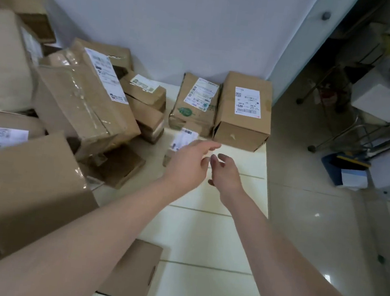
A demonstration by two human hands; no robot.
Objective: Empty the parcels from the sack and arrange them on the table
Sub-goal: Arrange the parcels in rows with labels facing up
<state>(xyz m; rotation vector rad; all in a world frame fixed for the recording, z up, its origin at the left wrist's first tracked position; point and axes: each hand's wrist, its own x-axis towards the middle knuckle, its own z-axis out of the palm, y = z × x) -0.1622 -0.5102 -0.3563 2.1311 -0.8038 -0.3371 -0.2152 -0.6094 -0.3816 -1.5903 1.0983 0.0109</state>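
Observation:
A cream table (215, 236) carries many brown cardboard parcels. Against the wall at the far right stand an upright labelled box (243, 114) and a shorter box with a green print (195, 103). In front of them lies a small labelled parcel (182, 141). My left hand (187, 164) reaches over it with fingers extended, partly covering it; whether it touches the parcel is unclear. My right hand (225, 173) hovers just to its right, fingers loosely curled, holding nothing. No sack is in view.
A heap of larger boxes (84, 99) fills the table's left side, with a big box (24, 188) at the near left. A flat cardboard piece (132, 270) lies near the front. Right of the table edge is tiled floor, with a metal rack (378, 109) and a blue bin (343, 171).

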